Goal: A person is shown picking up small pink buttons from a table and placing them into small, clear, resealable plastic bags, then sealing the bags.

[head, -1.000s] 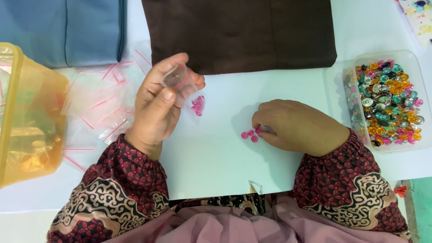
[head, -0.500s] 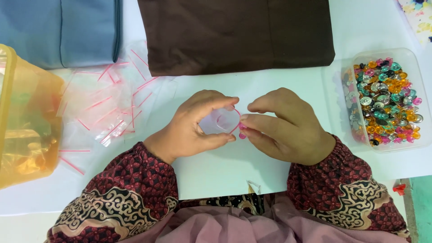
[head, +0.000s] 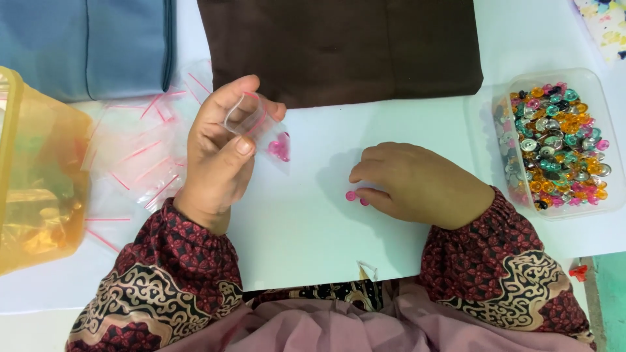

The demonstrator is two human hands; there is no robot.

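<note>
My left hand (head: 218, 153) holds up a small clear zip bag (head: 261, 130) by its mouth; a few pink buttons lie in the bag's bottom corner. My right hand (head: 417, 182) rests on a white paper sheet (head: 306, 221), its fingertips on two loose pink buttons (head: 355, 197). Whether it pinches them I cannot tell.
A clear tub of mixed coloured buttons (head: 557, 140) stands at the right. Empty zip bags with red strips (head: 140, 153) lie at the left, beside an orange plastic container (head: 36, 189). Brown fabric (head: 339, 45) and blue fabric (head: 85, 42) lie along the far side.
Half a second ago both hands met at the bag in the middle. The hands have since parted: the left lifted the bag up-left, the right dropped to the loose pink buttons.
</note>
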